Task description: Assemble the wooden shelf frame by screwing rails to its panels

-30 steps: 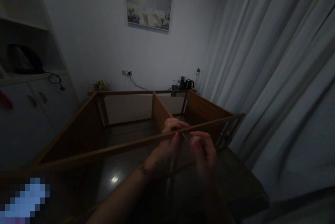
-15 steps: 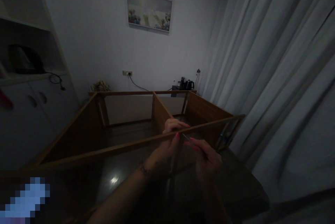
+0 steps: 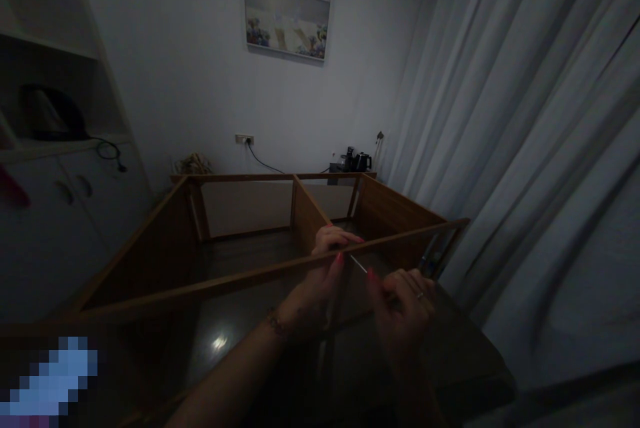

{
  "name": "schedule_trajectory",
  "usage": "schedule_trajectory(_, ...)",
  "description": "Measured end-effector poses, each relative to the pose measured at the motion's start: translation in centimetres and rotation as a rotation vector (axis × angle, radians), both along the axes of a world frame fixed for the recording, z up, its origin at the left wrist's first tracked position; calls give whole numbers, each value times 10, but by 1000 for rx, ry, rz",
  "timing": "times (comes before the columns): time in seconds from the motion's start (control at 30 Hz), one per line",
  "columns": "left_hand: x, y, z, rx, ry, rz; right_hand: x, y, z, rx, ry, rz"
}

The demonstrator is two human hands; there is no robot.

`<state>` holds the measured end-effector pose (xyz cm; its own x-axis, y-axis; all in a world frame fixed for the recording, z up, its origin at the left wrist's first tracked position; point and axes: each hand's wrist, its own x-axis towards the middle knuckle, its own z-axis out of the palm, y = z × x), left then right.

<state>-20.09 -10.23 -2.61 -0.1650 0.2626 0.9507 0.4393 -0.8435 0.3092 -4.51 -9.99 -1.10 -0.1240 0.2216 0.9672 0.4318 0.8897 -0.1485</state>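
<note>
A wooden frame with panels lies ahead, and its near rail runs across in front of me. My left hand is closed around this rail where the middle partition meets it, thumb on the near side and fingers behind. My right hand is just right of it, fingers closed on a thin screwdriver. The slim metal shaft points up and left, with its tip at the near face of the rail beside my left thumb. The handle is hidden in my fist.
A side panel closes the frame on the right, near a long curtain. Coffee makers stand at the back. On the left are white cabinets and a kettle. A picture hangs on the wall.
My right hand has rolled over and shifted slightly right, showing a ring and more of the shaft. My left hand keeps its place on the rail.
</note>
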Motion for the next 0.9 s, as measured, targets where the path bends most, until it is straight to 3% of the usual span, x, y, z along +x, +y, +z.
schedule_trajectory(0.1, -1, 0, -1, -4, 5, -8, -4, -8, 5, -202, 21, 74)
schedule_trajectory(0.27, -1, 2, -2, 14, 5, -9, -7, -11, 7, -918, 95, 442)
schedule_trajectory(0.33, -1, 3, -2, 22, 1, -10, -8, -9, 5, -1015, 130, 551)
schedule_trajectory(0.43, -1, 3, -2, 23, -5, -20, -9, -6, 0, -913, 195, 535)
schedule_trajectory(0.6, 0, 0, -3, -18, 5, 9, -13, -2, -7, -477, 258, 506)
schedule_trajectory(0.9, 0, -6, 2, -51, 8, -19, -7, 10, -14, -299, 84, 655)
